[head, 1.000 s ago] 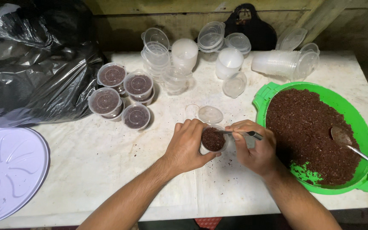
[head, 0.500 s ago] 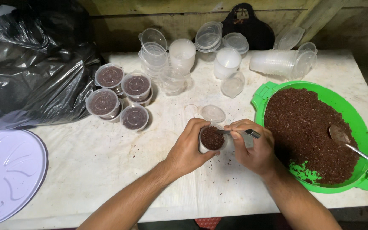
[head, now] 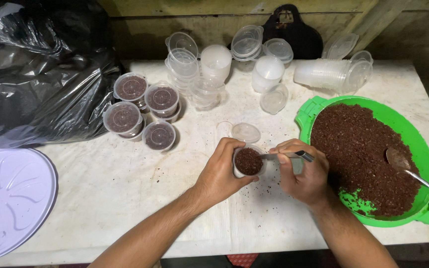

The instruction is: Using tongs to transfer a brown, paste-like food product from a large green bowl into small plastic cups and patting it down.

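One black bag [head: 35, 74] fills the table's [head: 125, 198] left rear; one white tray [head: 6, 203] is cut off at the left edge. One green basin [head: 425, 154] holds brown mix and one spoon [head: 413, 173], its handle cut off at the right. Four lidded filled cups [head: 142, 111] stand in a cluster; the empty cups [head: 269, 72] behind overlap and resist counting. Left hand [head: 222, 173] is wrapped around one filled cup [head: 248, 162] at table centre. Right hand [head: 304, 173] is clenched on a small tool [head: 286, 155], tip at the cup rim. One loose lid [head: 246, 132] lies just behind.

four lidded filled cups [head: 142, 109], one open filled cup [head: 248, 162], one green basin [head: 425, 154], two spoons [head: 415, 174] (one in hand), one loose lid [head: 246, 132]
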